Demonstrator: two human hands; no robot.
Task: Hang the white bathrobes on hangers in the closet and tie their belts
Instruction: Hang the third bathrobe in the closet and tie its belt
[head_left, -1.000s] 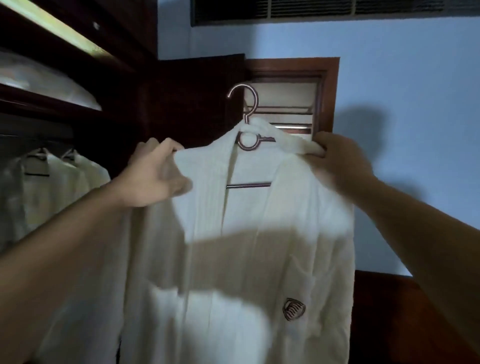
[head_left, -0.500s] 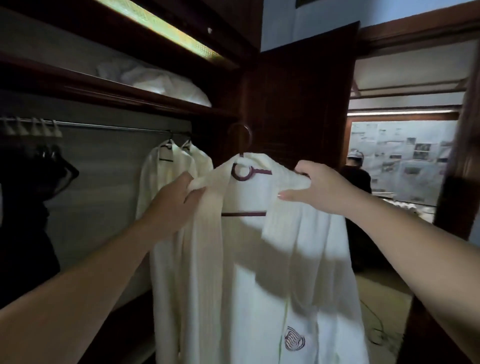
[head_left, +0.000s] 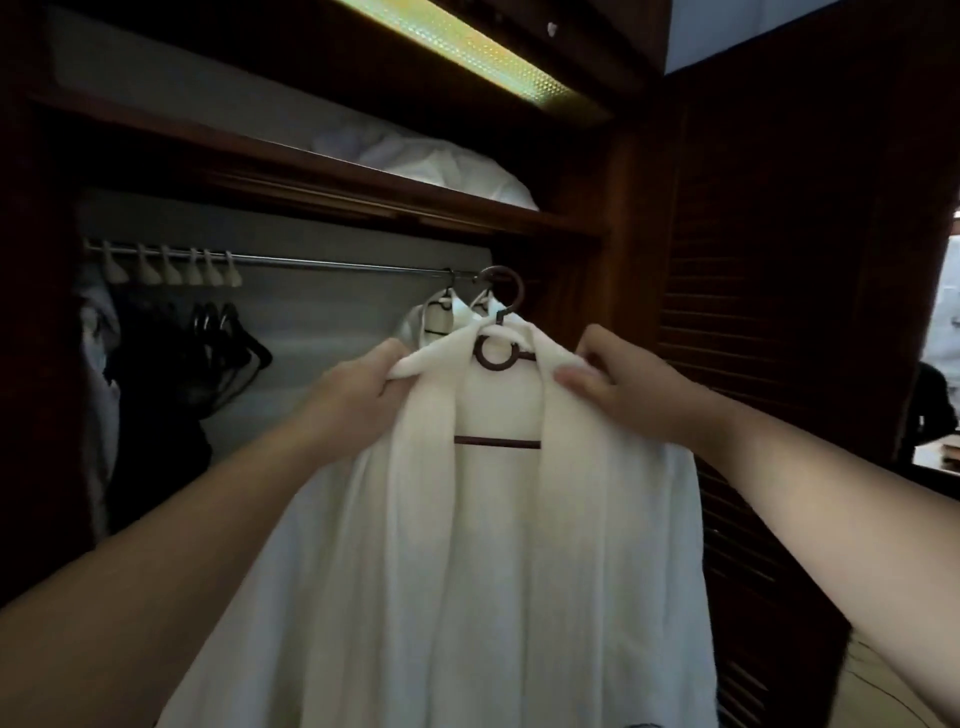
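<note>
Two hands: left hand (head_left: 358, 400) and right hand (head_left: 631, 387), fingers curled, holding the bathrobe (head_left: 498, 571) shoulders.
Bathrobe: on dark hanger (head_left: 498, 358), hook near closet rail (head_left: 337, 265).
Writing: none readable.

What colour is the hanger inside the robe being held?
Dark brown wooden hanger, clearest in the head view.

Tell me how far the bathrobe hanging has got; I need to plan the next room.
Done: one white bathrobe hangs on the closet rail. In hand: left hand and right hand grip the shoulders of another bathrobe on its hanger, the hook at the rail; whether it has caught is unclear. Left: tying belts; none visible.
</note>
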